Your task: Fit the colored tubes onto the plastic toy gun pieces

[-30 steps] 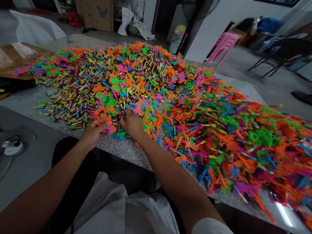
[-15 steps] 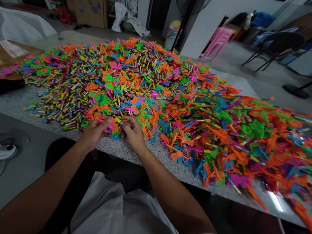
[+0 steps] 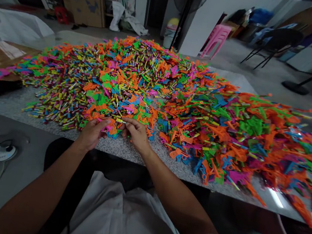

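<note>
Speckled stone table (image 3: 127, 152): heaped with colourful plastic toy parts (image 3: 176, 96) and small tubes (image 3: 60, 91).

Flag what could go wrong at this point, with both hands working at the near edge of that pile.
The left hand and right hand pinch a small yellow stick and a pink plastic piece between them; a slipped grip could drop either into the pile of coloured plastic pieces. Loose pieces near the table edge might get knocked off.

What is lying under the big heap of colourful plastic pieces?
The heap rests on a speckled stone tabletop, visible along the near edge by the left hand and right hand. The surface beneath the heap is covered.
</note>
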A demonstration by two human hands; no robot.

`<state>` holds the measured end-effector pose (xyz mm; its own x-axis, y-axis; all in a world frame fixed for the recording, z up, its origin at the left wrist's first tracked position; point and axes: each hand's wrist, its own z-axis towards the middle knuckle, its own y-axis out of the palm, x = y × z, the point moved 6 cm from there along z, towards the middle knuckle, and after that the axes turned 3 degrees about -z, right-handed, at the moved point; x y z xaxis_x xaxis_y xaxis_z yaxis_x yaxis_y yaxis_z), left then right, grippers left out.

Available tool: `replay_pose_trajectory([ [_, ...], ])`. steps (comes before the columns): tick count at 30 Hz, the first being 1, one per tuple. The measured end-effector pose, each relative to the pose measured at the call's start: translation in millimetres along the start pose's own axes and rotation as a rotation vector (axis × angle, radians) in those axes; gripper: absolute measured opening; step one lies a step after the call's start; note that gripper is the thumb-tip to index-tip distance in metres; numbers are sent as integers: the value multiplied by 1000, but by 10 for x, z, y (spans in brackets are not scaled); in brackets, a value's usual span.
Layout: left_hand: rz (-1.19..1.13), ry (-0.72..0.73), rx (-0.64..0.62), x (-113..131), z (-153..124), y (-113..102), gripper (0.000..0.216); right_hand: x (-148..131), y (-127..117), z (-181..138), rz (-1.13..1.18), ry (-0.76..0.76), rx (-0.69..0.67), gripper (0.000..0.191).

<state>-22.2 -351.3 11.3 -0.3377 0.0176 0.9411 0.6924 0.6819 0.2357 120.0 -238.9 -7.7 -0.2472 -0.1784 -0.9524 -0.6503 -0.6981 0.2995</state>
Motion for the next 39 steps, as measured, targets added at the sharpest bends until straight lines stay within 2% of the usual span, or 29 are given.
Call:
replay_pose_trajectory([
  [7, 6, 0, -18, 4, 0, 1, 46, -74, -46, 2, -153, -68, -30, 39],
  [12, 2, 2, 20, -18, -10, -33, 49, -69, -63, -44, -228, -64, -90, 37],
  [19, -60, -136, 15, -167, -67, -38, 52, -105, -151, -113, -265, 2, -234, 37],
  [21, -51, -166, 14, -212, -88, -2, 54, -101, -178, -142, -268, 14, -240, 35],
  [29, 13, -163, 49, -239, -108, 157, 50, -164, -225, -307, -537, -106, -123, 34],
  [31, 0, -206, 53, -295, -108, 167, 49, -140, -225, -350, -597, -133, -122, 33],
  [34, 29, -303, 20, -439, -93, 179, 49, -39, -289, -370, -629, -63, -162, 35],
  [36, 92, -324, -41, -518, -55, 176, 50, -71, -447, -323, -654, -17, -140, 32],
  [37, 130, -308, -74, -540, -23, 165, 52, -157, -578, -276, -664, -15, -85, 30],
  [39, 205, -228, -115, -545, 64, 106, 56, -476, -930, -155, -638, -69, 126, 27],
])
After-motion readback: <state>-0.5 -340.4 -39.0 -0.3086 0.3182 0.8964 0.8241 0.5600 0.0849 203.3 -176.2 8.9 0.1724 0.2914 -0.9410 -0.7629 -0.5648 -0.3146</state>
